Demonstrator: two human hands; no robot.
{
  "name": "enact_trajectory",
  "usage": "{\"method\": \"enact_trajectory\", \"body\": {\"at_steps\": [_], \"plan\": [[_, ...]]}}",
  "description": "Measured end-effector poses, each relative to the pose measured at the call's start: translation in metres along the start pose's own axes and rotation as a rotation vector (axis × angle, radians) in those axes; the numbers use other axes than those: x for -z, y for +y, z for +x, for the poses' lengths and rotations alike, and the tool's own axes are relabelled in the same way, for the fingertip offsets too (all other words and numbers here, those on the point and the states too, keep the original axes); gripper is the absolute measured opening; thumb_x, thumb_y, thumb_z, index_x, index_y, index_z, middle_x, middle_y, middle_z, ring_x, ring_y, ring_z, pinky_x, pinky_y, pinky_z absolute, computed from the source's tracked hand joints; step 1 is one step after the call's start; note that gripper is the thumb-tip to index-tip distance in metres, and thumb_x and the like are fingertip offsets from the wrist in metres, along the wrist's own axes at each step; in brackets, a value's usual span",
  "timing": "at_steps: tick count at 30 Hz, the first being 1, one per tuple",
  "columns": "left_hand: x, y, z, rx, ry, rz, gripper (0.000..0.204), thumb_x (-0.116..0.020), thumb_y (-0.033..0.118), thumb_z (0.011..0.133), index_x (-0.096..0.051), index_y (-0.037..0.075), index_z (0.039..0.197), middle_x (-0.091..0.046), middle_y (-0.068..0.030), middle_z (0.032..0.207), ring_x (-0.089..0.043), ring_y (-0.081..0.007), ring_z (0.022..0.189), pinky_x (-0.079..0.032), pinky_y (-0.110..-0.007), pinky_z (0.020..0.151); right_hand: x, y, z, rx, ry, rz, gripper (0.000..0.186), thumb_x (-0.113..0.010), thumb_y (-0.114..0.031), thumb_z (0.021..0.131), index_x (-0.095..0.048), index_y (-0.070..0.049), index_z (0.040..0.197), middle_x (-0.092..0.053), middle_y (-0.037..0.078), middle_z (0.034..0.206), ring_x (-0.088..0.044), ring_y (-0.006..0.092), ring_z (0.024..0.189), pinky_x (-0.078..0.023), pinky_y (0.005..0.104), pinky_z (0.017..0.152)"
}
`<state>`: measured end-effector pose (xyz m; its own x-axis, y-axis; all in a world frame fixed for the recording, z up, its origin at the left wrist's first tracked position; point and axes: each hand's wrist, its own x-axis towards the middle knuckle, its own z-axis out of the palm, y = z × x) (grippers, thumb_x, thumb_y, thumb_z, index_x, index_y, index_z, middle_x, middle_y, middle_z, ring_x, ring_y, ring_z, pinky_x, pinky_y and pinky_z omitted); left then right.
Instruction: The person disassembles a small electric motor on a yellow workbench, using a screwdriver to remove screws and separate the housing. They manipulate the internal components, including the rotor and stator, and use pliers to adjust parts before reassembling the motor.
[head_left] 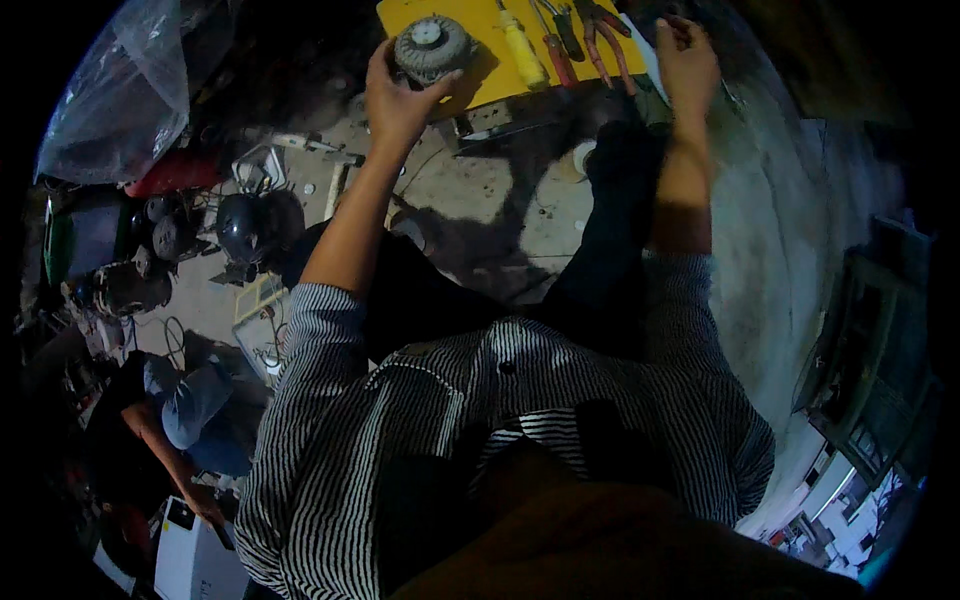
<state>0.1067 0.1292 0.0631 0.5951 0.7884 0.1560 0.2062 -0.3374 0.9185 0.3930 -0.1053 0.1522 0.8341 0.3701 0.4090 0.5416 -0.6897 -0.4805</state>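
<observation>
My left hand [398, 108] is wrapped round a grey, round, ribbed part [432, 58] with a pale hub on top, which looks like a fan motor. It is at the left end of a yellow board [485, 85]; whether it rests there or is held just above, I cannot tell. My right hand [688, 68] is beyond the board's right end with its fingers curled in. What they hold, if anything, is hidden. Between the hands lie a yellow-handled screwdriver [525, 55], a red-handled tool [560, 62], a dark-handled tool [568, 35] and red-handled pliers [607, 50].
A white strip [648, 60] lies beside the right hand. At left are clear plastic sheeting [120, 90], a hammer [305, 143], a dark round helmet-like object [242, 225] and cluttered parts. A co-worker's arm [160, 440] reaches toward a white box [195, 555] at lower left.
</observation>
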Motion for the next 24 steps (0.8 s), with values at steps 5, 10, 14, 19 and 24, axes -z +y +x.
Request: {"method": "enact_trajectory", "body": {"at_steps": [5,10,14,19,24], "plan": [[-0.011,-0.026,0.000,-0.110,-0.006,0.013,0.113,-0.095,0.049,0.062,-0.039,0.001,0.148,-0.055,-0.0227,0.141,-0.052,-0.0382,0.131,-0.035,-0.053,0.113,-0.032,-0.031,-0.028,0.180,-0.048,0.085,0.039,-0.069,-0.041,0.092,-0.073,-0.011,0.116,-0.075,0.014,0.101,-0.073,0.0293,0.094,-0.055,0.0385,0.083],[0.000,-0.005,-0.002,-0.097,-0.024,0.080,0.123,-0.093,0.058,0.059,-0.034,0.002,0.152,-0.054,-0.0213,0.143,-0.050,-0.0384,0.134,-0.023,-0.063,0.115,-0.059,-0.087,-0.072,0.384,-0.185,-0.230,0.048,-0.069,-0.048,0.090,-0.070,-0.012,0.121,-0.073,0.013,0.105,-0.070,0.0334,0.101,-0.055,0.0455,0.087],[0.000,-0.008,0.002,-0.118,-0.003,0.159,0.125,-0.093,0.061,0.055,-0.037,0.004,0.152,-0.055,-0.0219,0.142,-0.049,-0.0403,0.134,-0.026,-0.060,0.112,-0.072,-0.099,-0.083,0.483,-0.190,-0.472,0.052,-0.068,-0.051,0.089,-0.070,-0.010,0.122,-0.072,0.014,0.113,-0.069,0.0343,0.103,-0.054,0.0480,0.089],[-0.001,-0.002,0.003,-0.128,0.004,0.284,0.112,-0.093,0.053,0.060,-0.044,0.002,0.147,-0.063,-0.0196,0.135,-0.058,-0.0350,0.128,-0.039,-0.051,0.111,-0.083,-0.103,-0.081,0.392,-0.358,-0.443,0.051,-0.067,-0.049,0.089,-0.070,-0.006,0.116,-0.072,0.018,0.111,-0.069,0.0356,0.102,-0.051,0.0505,0.089],[-0.002,-0.005,0.006,-0.073,-0.001,0.319,0.113,-0.092,0.059,0.057,-0.047,0.009,0.148,-0.062,-0.0183,0.136,-0.053,-0.0363,0.133,-0.029,-0.064,0.113,-0.079,-0.106,-0.083,0.418,-0.343,-0.380,0.047,-0.065,-0.043,0.092,-0.069,-0.004,0.117,-0.070,0.020,0.113,-0.068,0.0373,0.105,-0.052,0.0486,0.090]]}}
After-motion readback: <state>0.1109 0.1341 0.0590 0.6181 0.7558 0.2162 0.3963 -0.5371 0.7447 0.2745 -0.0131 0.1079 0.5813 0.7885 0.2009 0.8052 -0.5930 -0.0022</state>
